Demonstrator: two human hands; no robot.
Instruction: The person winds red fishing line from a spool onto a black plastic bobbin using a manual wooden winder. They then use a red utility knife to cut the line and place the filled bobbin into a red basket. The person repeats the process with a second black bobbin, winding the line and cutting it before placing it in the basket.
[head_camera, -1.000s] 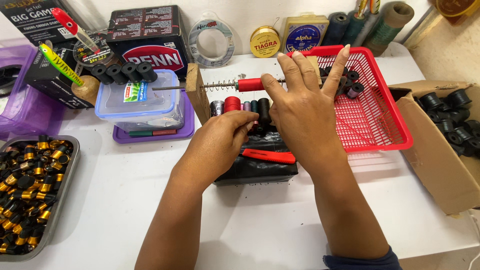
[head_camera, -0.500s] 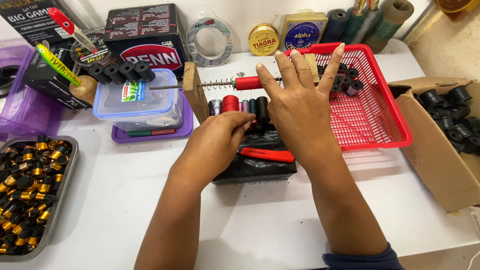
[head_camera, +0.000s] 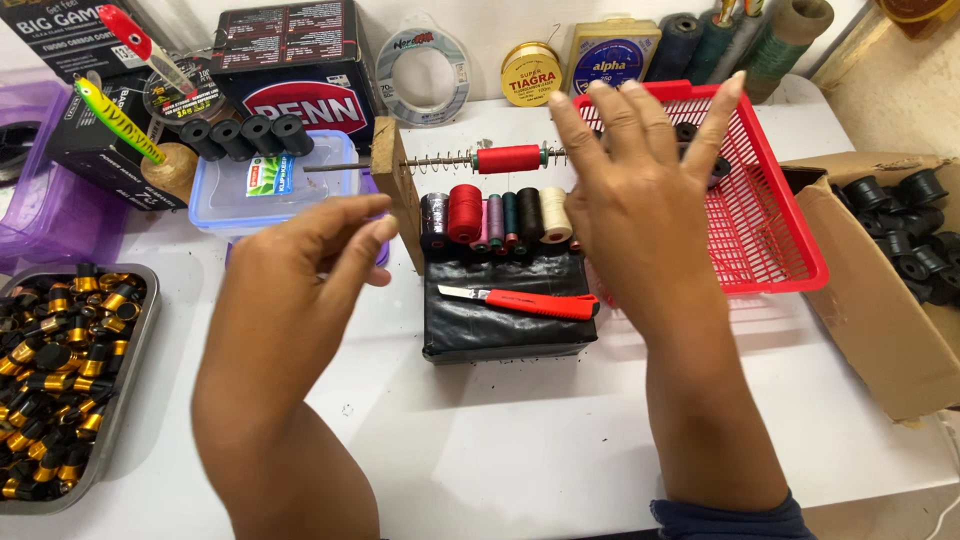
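Note:
My left hand (head_camera: 300, 270) is raised above the white table, left of a wooden post (head_camera: 388, 175), fingers loosely extended and nothing visible in them. My right hand (head_camera: 640, 190) hovers with fingers spread over the left edge of a red basket (head_camera: 770, 235), holding nothing. Between the hands, a red spool (head_camera: 510, 158) sits on a thin rod with a spring, fixed to the post. Below it a row of thread spools (head_camera: 495, 215) stands along the back of a black block (head_camera: 505, 320). A red-handled knife (head_camera: 525, 300) lies on the block.
A metal tray (head_camera: 140, 330) of several black and gold pieces lies at the left. A clear lidded container (head_camera: 270, 190) carries black rollers (head_camera: 245, 135). A cardboard box (head_camera: 860, 290) with black spools lies at the right. Boxes, fishing lures (head_camera: 120, 120) and line spools line the back.
My left hand has drawn away from the thread spools, leftward and up, and opened. My right hand has lifted off the red spool and shifted right, uncovering the spools and knife.

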